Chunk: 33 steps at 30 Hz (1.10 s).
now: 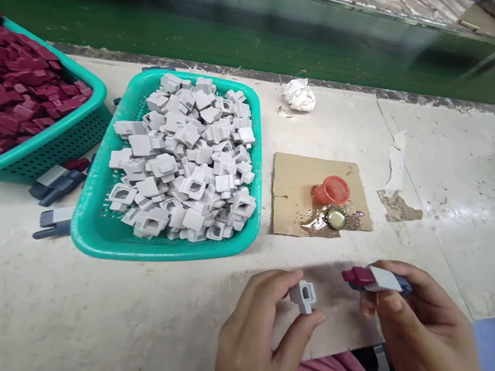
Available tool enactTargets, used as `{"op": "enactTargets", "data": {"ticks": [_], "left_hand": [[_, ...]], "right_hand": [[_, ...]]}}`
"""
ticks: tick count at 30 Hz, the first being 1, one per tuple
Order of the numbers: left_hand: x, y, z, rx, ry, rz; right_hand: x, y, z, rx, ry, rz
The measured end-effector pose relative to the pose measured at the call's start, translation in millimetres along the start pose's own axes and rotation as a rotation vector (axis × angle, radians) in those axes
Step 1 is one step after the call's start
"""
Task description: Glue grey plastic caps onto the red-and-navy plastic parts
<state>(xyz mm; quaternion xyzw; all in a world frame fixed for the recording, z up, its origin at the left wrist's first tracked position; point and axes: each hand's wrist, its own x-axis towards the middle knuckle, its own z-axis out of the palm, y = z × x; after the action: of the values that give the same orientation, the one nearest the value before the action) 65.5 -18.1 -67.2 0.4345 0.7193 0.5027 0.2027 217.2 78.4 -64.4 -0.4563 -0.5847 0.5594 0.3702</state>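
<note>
The pale tabletop (63,330) is backed by a green belt (212,33). 2 teal baskets are set on it: one (59,138) heaped with maroon parts, one (94,236) with grey caps. A cardboard scrap (295,184) carrying an orange cup (331,190) lies beyond the hands. A small grey cap (303,296), its hollow face seen, is pinched by the left hand (256,349). A maroon, white and blue piece (374,279) is gripped by the right hand (418,328), its long axis lying roughly left-right, maroon end toward the cap.
</note>
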Motion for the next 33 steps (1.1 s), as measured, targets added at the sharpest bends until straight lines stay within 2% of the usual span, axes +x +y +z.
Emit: {"op": "enactTargets", "data": {"ticks": [4,9,12,16,18,20,22,24,27,31,33], "left_hand": [[1,-3,-6.7,-0.034,-0.081,-0.049],[2,-8,-17.4,0.037,-0.194,0.022],[3,-10,-21.9,0.055,-0.213,0.047],[3,-12,-25.7,0.05,-0.262,0.102],[3,-12,-25.5,0.043,-0.274,0.104],[3,-11,-23.2,0.02,-0.257,0.094],[2,-9,-19.1,-0.034,-0.212,0.079],[0,-7,-14.3,-0.1,-0.166,0.034],[-3,-5,-7.8,-0.138,-0.1,-0.017],[-1,-4,-3.8,-0.076,-0.025,0.038],[1,-2,-3.2,-0.056,-0.009,0.049]], "right_hand": [[2,1,-5,-0.081,-0.125,-0.324],[5,3,-14,-0.249,-0.28,-0.619],[5,6,-19,-0.333,-0.321,-0.745],[7,8,-24,-0.389,-0.428,-0.81],[9,9,-25,-0.396,-0.477,-0.822],[10,8,-23,-0.383,-0.466,-0.819],[8,8,-19,-0.365,-0.4,-0.787],[5,8,-12,-0.324,-0.275,-0.728],[-3,11,-3,-0.238,-0.153,-0.611],[-9,13,1,-0.119,-0.086,-0.434],[-4,8,0,-0.041,-0.023,-0.287]]}}
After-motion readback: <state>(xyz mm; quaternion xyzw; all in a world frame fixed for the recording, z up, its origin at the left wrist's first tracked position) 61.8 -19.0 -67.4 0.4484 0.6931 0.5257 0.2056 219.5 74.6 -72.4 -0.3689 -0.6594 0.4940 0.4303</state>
